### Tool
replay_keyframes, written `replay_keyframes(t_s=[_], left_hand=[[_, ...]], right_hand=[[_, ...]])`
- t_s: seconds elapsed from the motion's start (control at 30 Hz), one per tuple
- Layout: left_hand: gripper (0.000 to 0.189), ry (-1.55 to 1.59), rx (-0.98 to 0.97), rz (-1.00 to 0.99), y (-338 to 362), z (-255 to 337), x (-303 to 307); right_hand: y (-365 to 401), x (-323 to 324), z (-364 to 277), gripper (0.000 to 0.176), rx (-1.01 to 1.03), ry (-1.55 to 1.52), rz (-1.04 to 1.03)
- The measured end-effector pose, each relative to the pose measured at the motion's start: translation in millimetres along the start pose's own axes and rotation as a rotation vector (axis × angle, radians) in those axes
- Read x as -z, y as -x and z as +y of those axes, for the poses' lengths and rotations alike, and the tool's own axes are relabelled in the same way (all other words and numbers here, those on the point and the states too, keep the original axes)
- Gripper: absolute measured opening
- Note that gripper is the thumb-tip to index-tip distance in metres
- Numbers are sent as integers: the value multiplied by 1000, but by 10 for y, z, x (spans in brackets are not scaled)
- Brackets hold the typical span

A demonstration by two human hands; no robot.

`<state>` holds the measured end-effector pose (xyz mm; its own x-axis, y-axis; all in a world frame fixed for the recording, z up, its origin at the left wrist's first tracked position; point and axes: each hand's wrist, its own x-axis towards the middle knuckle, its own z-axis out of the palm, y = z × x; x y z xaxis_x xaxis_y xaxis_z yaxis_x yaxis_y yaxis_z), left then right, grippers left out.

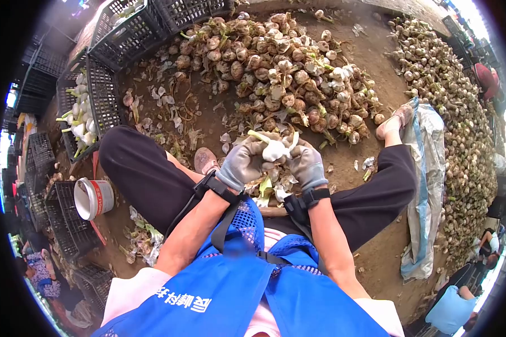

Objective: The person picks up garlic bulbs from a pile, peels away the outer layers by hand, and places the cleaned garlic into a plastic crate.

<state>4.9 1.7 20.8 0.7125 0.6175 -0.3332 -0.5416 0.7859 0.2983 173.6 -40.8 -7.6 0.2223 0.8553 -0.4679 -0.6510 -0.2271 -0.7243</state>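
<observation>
My left hand (243, 163), in a grey glove, grips a white peeled garlic bulb (275, 150) from the left side. My right hand (307, 164), gloved too, holds the same bulb from the right, its fingers closed near a piece of stem or skin. A pale green stem sticks out of the bulb toward the upper left. Just beyond my hands lies a heap of unpeeled garlic (270, 67). Loose skins (264, 191) lie beneath my hands, between my legs.
A black crate (104, 92) with white garlic stands at the left, near a white bucket (94, 198). More black crates (67, 219) stand at the far left. A plastic sack (424, 191) and a long garlic pile (466, 168) lie right. Other people sit at both edges.
</observation>
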Motion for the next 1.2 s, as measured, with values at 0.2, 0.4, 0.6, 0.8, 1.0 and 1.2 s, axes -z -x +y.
replay_keyframes(t_s=[0.2, 0.4, 0.6, 0.8, 1.0, 1.2], left_hand=[[30, 81, -20, -96, -59, 34, -153], [35, -77, -205, 47, -77, 8, 46], [41, -331, -301, -11, -69, -10, -62], [25, -455, -363, 132, -134, -46, 125], [13, -395, -389, 182, -171, -73, 74], [12, -236, -354, 239, -161, -42, 28]], right_hand=[[205, -214, -228, 28, -74, 96, 66], [391, -262, -317, 28, 196, 1589, -113], [400, -351, -476, 27, -70, 298, -91], [324, -415, -264, 22, -201, 108, -21], [258, -445, -269, 21, -174, 421, -29], [298, -327, -292, 19, -237, 51, -36]])
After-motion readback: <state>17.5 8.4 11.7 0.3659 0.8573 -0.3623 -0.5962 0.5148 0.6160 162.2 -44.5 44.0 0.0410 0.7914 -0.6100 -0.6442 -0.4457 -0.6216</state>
